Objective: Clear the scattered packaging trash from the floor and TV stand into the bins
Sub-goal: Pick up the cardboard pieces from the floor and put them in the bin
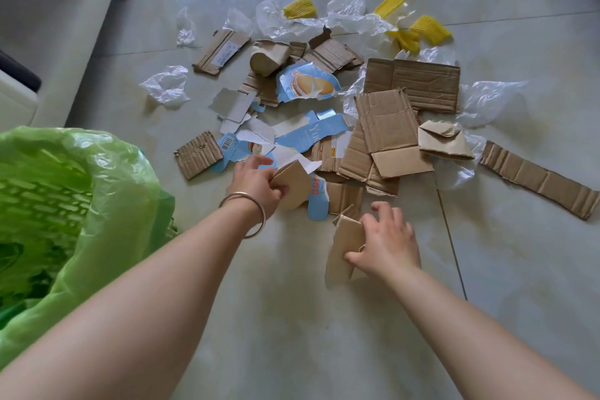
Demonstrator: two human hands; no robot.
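Tiled floor (292,318) | left hand (256,183) grips cardboard scrap (293,187) | right hand (388,245) seemingly clasps folded cardboard (344,243)

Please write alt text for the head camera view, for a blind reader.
The left hand and right hand each grasp a brown cardboard piece from torn packaging scattered on a tiled floor. A bin with a green bag stands at left.

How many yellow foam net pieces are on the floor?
3, all at the far edge of the pile: one far left, one by the string, one far right. More may hide under plastic.
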